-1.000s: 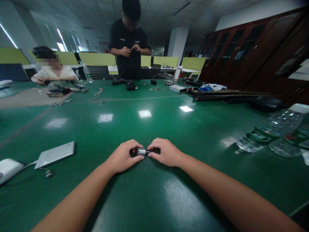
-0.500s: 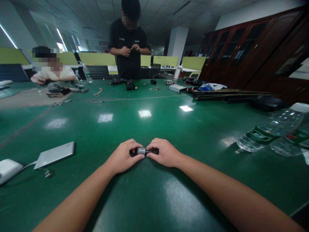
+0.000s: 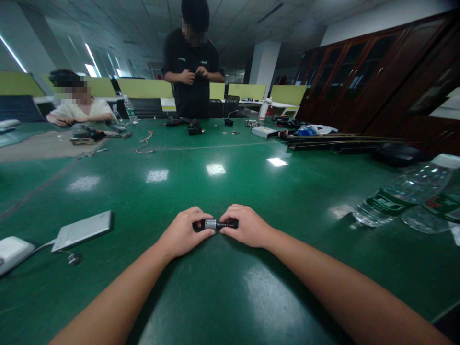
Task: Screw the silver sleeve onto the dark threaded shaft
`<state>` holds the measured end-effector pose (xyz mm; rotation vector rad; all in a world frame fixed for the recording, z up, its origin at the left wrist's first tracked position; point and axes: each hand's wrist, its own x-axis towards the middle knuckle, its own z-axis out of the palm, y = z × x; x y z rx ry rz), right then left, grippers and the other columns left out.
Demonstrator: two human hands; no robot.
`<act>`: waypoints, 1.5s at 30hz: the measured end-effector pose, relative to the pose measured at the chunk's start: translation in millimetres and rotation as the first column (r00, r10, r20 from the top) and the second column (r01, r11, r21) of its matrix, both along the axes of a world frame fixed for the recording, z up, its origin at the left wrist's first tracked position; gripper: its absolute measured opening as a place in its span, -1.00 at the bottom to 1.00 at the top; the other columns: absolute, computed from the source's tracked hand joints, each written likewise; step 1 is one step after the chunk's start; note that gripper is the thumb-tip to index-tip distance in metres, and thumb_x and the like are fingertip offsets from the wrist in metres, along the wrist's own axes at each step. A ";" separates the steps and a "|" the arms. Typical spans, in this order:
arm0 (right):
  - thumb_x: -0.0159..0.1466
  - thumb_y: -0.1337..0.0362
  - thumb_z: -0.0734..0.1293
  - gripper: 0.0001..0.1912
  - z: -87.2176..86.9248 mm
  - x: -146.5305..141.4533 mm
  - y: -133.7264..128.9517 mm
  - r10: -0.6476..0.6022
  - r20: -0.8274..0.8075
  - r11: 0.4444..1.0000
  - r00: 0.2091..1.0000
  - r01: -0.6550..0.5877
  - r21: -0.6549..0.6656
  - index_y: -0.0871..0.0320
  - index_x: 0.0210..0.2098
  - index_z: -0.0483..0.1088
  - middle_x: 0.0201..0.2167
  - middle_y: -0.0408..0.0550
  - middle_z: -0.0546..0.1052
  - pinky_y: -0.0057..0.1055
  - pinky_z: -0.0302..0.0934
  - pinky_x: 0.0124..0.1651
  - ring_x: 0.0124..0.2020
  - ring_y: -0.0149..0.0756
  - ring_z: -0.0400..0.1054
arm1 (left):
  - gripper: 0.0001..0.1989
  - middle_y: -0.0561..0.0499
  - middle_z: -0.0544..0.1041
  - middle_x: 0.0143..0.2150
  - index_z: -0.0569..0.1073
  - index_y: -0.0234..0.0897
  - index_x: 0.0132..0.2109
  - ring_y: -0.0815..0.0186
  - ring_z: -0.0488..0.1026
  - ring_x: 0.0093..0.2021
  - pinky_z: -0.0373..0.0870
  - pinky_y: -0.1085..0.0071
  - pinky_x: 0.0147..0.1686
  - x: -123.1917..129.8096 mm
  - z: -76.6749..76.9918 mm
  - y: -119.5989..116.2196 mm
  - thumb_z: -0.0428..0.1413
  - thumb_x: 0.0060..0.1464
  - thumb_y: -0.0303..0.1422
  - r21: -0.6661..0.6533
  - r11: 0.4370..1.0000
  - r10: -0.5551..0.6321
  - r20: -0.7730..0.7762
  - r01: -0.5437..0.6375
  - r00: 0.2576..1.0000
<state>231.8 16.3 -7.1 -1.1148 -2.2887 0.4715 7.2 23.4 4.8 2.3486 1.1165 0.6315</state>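
Low over the green table (image 3: 187, 182), my two hands hold a small part between them. My left hand (image 3: 185, 232) pinches its silver metal cylinder (image 3: 210, 224) between thumb and fingers. A thin black ridged rod (image 3: 225, 224), like a threaded shaft or a spring, runs from the cylinder to the right. Around the rod's dark far end my right hand (image 3: 247, 227) is closed, thumb in front and fingers behind. My fingers hide both ends of the part.
At left lie a flat silver device (image 3: 84, 231) and a white block (image 3: 15, 253) with a cable. Water bottles (image 3: 402, 194) stand at right. Black rails (image 3: 323, 143) and a grey box (image 3: 264, 131) lie at the back. One person (image 3: 192, 72) stands opposite; another (image 3: 81, 108) sits at far left.
My right hand has shifted slightly right, and a little more of the black rod shows beside the cylinder. My left hand has hardly moved.
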 end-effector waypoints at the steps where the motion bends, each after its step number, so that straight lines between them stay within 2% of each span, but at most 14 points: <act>1: 0.14 0.33 0.47 -0.87 0.2 0.5 0.3 -0.006 0.001 1.000 1.000 0.006 -0.002 0.17 -0.29 0.53 -0.39 -0.09 0.53 -0.40 0.20 -0.22 -0.31 -0.32 0.36 | -0.76 0.00 0.50 -0.27 0.59 -0.21 -0.07 0.30 0.43 -0.29 0.35 0.39 -0.22 -0.2 -0.4 0.1 0.24 0.08 -0.32 0.002 1.000 0.003 0.000 -0.003 1.000; 19: 0.17 0.30 0.43 -0.92 2.1 12.0 4.4 -0.039 0.087 0.998 0.995 0.035 0.049 0.15 -0.32 0.51 -0.40 -0.10 0.52 -0.39 0.20 -0.20 -0.30 -0.32 0.36 | -0.78 0.03 0.46 -0.26 0.56 -0.20 -0.06 0.30 0.41 -0.29 0.33 0.38 -0.22 0.3 -0.2 1.0 0.20 0.13 -0.32 -0.012 1.000 0.025 -0.009 -0.025 1.000; 21: 0.17 0.28 0.42 -0.92 0.8 17.5 8.5 -0.109 0.105 0.994 0.988 0.106 0.035 0.14 -0.32 0.52 -0.39 -0.10 0.52 -0.40 0.20 -0.23 -0.32 -0.33 0.36 | -0.79 0.02 0.46 -0.26 0.56 -0.19 -0.07 0.30 0.40 -0.29 0.33 0.37 -0.23 0.1 0.0 1.5 0.19 0.14 -0.30 -0.008 0.999 0.052 -0.003 -0.052 0.999; 24: 0.16 0.28 0.41 -0.91 -2.3 27.9 17.4 -0.287 0.122 0.957 0.950 0.290 -0.008 0.15 -0.33 0.54 -0.39 -0.08 0.52 -0.41 0.19 -0.30 -0.37 -0.34 0.37 | -0.79 0.02 0.46 -0.28 0.57 -0.19 -0.08 0.29 0.40 -0.30 0.32 0.37 -0.24 -0.8 0.3 2.0 0.18 0.15 -0.30 -0.001 0.995 0.101 -0.008 -0.101 0.995; 26: 0.15 0.27 0.42 -0.90 -3.9 33.1 22.3 -0.327 0.099 0.941 0.940 0.333 -0.055 0.15 -0.35 0.55 -0.41 -0.09 0.51 -0.42 0.20 -0.32 -0.40 -0.35 0.37 | -0.79 0.02 0.46 -0.28 0.57 -0.19 -0.08 0.28 0.40 -0.30 0.32 0.36 -0.24 -1.4 0.5 1.9 0.18 0.14 -0.30 -0.001 0.994 0.113 -0.014 -0.113 0.994; 33: 0.14 0.29 0.45 -0.90 -3.0 24.7 16.3 -0.167 0.027 0.985 0.986 0.168 -0.039 0.13 -0.32 0.57 -0.41 -0.12 0.52 -0.43 0.22 -0.28 -0.37 -0.36 0.38 | -0.79 0.03 0.46 -0.29 0.57 -0.18 -0.07 0.29 0.40 -0.30 0.32 0.37 -0.24 -2.4 0.6 1.6 0.18 0.13 -0.31 -0.004 0.993 0.118 -0.010 -0.119 0.993; 41: 0.14 0.33 0.46 -0.89 -0.3 19.1 11.4 -0.084 -0.025 0.994 0.996 0.082 -0.069 0.14 -0.30 0.58 -0.40 -0.11 0.54 -0.44 0.24 -0.27 -0.36 -0.37 0.40 | -0.77 0.01 0.48 -0.25 0.57 -0.18 -0.05 0.29 0.41 -0.30 0.35 0.36 -0.23 -4.0 -1.9 3.7 0.17 0.13 -0.30 0.019 0.996 0.086 0.009 -0.087 0.996; 45: 0.14 0.37 0.45 -0.81 -0.9 9.3 5.5 -0.068 -0.070 0.994 0.995 0.062 -0.089 0.15 -0.22 0.56 -0.38 -0.11 0.56 -0.44 0.26 -0.25 -0.37 -0.38 0.40 | -0.73 -0.02 0.51 -0.18 0.56 -0.21 -0.02 0.30 0.43 -0.30 0.38 0.35 -0.21 -4.2 -2.5 3.9 0.20 0.11 -0.33 0.019 0.999 0.029 0.018 -0.030 0.999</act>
